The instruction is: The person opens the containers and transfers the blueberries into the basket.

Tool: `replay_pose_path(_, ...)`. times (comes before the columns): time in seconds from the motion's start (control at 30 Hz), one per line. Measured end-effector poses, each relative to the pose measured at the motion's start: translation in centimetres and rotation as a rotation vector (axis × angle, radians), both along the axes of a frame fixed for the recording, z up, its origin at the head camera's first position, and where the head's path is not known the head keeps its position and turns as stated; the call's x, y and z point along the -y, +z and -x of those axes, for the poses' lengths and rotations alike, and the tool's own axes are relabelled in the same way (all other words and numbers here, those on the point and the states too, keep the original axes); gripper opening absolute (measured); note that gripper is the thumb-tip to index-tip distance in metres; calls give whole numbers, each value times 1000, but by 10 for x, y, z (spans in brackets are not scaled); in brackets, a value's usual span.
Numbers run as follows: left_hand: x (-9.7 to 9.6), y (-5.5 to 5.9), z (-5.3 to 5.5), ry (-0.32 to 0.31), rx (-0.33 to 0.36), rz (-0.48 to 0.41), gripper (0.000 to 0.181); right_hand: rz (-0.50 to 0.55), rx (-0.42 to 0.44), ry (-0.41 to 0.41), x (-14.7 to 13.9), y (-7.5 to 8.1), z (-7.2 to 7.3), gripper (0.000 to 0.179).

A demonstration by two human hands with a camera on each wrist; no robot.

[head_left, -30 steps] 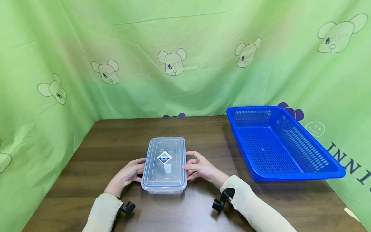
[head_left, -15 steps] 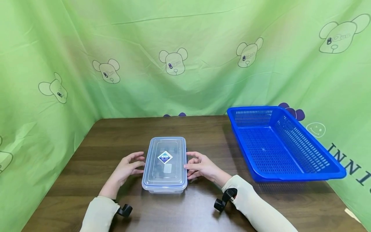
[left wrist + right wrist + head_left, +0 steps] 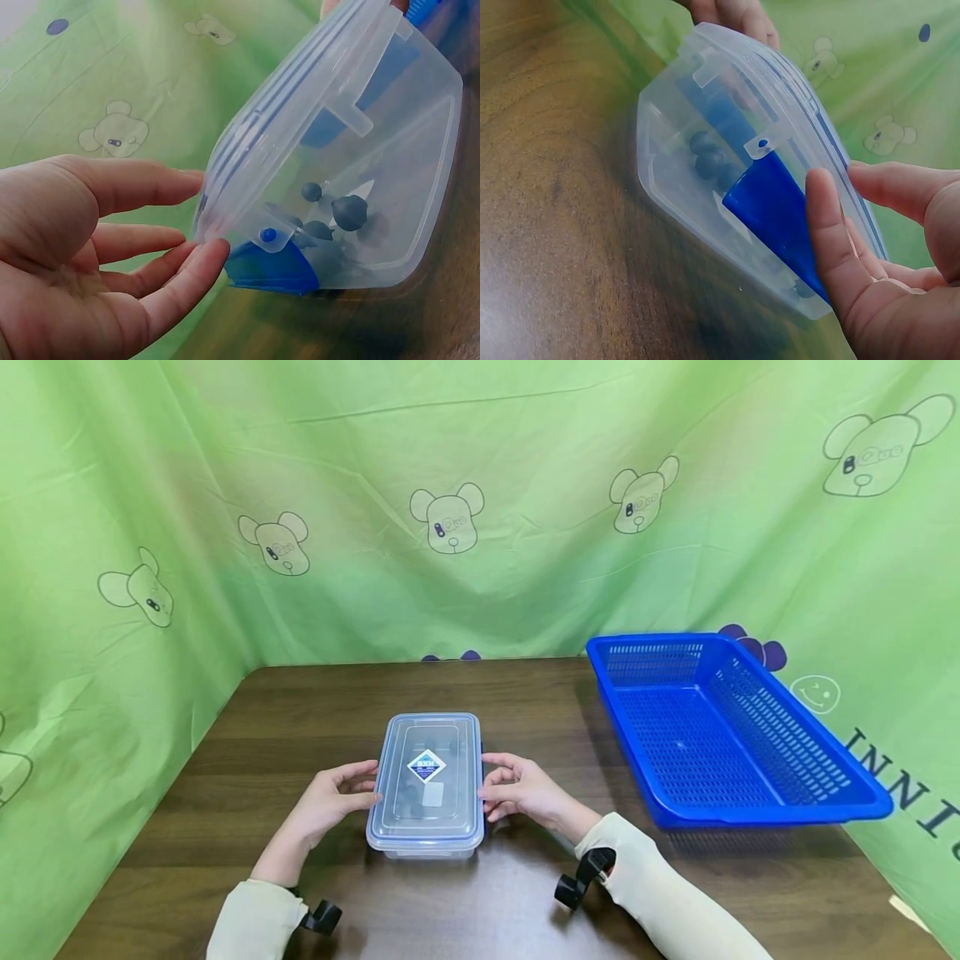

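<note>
A clear plastic food container (image 3: 424, 827) stands on the table with its lid (image 3: 425, 735) on. Blue-rimmed, the lid bears a diamond-shaped label. Several small dark round pieces (image 3: 349, 213) show through the wall. On the left side a blue latch (image 3: 274, 266) slants outward from the wall. My left hand (image 3: 330, 797) pinches the lid's left edge, thumb on top and fingertips under the rim. At the right side, my right hand (image 3: 522, 789) holds the lid's edge between thumb and fingers, one finger overlapping the right blue latch (image 3: 772, 217).
A large blue perforated basket (image 3: 652, 760) stands on the right of the brown wooden table (image 3: 300, 710). Green curtain (image 3: 525, 585) with mouse drawings hangs behind and at both sides. A black wrist camera (image 3: 581, 877) sits on the right sleeve, another on the left.
My left hand came away from the container's left side, spread its fingers, then returned to the lid's left edge. The right hand stays almost still and the container has barely moved.
</note>
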State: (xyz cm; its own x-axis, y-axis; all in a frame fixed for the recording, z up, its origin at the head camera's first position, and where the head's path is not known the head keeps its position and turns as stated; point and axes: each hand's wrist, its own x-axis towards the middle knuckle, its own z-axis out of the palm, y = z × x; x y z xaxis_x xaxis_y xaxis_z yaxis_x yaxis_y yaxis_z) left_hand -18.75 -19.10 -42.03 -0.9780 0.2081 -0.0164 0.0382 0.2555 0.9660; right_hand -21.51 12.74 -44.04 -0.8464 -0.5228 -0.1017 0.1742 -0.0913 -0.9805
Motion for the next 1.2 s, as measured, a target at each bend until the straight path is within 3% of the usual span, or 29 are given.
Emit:
replay_pose_path(0.3, -1, 0, -1, 15, 7, 5, 55, -7, -31, -3, 0, 5, -1, 70)
replay_pose_path(0.73, 5, 18, -4, 50, -24, -43, 55, 0, -90, -13, 7, 26, 2, 70)
replay_pose_path(0.97, 23, 22, -6, 73, -56, -48, 56, 24, -79, -10, 30, 32, 1, 69)
replay_pose_path(1.2, 56, 22, -14, 129, -88, -62, 56, 65, -70, 27, 63, 33, 0, 71)
